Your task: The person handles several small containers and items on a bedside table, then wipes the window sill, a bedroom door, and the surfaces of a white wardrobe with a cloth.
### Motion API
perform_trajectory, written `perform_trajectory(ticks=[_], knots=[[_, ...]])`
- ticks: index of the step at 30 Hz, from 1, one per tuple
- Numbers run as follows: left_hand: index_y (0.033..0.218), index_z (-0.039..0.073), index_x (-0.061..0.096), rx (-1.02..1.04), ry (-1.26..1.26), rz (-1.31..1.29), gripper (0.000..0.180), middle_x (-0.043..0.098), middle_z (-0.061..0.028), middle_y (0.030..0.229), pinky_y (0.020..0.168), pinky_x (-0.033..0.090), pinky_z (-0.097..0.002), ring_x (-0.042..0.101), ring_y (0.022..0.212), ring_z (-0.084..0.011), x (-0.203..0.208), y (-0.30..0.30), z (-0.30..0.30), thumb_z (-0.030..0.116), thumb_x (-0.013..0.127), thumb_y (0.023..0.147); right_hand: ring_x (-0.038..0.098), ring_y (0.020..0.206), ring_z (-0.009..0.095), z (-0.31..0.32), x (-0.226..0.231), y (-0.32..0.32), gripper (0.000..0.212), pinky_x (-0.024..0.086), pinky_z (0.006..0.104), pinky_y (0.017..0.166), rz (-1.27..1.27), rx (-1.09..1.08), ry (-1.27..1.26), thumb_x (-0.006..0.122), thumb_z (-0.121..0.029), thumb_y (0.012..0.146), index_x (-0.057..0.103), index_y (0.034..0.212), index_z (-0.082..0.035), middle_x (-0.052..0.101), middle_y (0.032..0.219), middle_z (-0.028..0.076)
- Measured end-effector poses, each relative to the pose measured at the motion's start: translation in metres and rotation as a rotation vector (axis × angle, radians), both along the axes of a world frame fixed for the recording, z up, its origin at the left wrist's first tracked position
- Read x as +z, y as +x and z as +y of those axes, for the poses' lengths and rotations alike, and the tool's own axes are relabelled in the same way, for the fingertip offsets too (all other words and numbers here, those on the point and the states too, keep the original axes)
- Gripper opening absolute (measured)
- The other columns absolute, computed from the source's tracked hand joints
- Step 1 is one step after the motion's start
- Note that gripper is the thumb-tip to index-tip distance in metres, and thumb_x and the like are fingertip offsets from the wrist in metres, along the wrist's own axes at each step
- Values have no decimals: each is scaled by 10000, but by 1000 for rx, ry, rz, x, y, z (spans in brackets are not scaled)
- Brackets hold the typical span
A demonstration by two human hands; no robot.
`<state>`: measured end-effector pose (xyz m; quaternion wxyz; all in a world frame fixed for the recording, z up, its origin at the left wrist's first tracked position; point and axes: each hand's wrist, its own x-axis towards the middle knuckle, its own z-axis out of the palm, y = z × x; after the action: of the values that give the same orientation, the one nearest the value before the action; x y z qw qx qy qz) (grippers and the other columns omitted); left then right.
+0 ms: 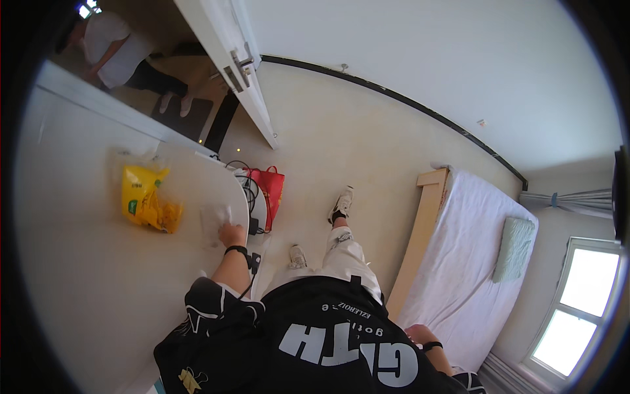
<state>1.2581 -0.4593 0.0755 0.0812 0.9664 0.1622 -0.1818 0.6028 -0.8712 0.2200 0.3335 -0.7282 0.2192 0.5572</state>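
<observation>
On the left, my left hand (231, 235) is at the edge of a white tabletop (85, 262), its fingers closed on a see-through plastic item (214, 222) whose exact kind I cannot make out. A dark band with a small device and cable is on that wrist. Farther left on the same top lies a crumpled yellow plastic bag (141, 196). My right hand (417, 334) hangs low by my side, near the bed; its fingers are partly hidden by my black shirt, so their pose is unclear.
Beside the tabletop stands a red bag (273, 190) with black cables (248, 190) next to it. A bed (469, 243) with a pillow (514, 249) is on the right. Ahead left, a white door (226, 62) stands ajar; another person (125, 56) is beyond it.
</observation>
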Motion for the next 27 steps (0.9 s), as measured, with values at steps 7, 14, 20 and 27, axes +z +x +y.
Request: perform_trajectory(ticks=[7,14,20,27], knots=[[1032,-113,621,354,-331,616,258,671,-241,928,574,538,-518,690,820,-338,37,79,-39,56,560,847,692,763,194,-137,-68,184,363,547,358,639,-7,-637,-97,605,-369,957,728,992,-29,724,863,88],[1102,-18,644,-134,-1000,434,316,665,-74,947,736,497,-319,613,846,-177,118,172,-322,33,502,825,658,999,436,-340,2,432,447,524,529,877,-567,-246,-507,543,-430,934,711,950,-16,711,1030,225],[1379,-34,532,-739,-1490,526,584,656,-53,1092,777,480,-250,607,932,-127,370,174,-567,-58,462,800,537,1319,304,-365,192,639,862,452,426,1080,-1093,-750,134,751,-483,891,413,1485,42,542,1450,195],[1278,-11,628,-1154,-1571,1067,482,691,-85,1170,960,465,-293,632,1088,-157,410,205,-819,-41,465,826,570,1235,216,-463,225,624,431,449,357,1069,-1396,-1247,548,599,-113,977,547,1384,16,621,1326,108]])
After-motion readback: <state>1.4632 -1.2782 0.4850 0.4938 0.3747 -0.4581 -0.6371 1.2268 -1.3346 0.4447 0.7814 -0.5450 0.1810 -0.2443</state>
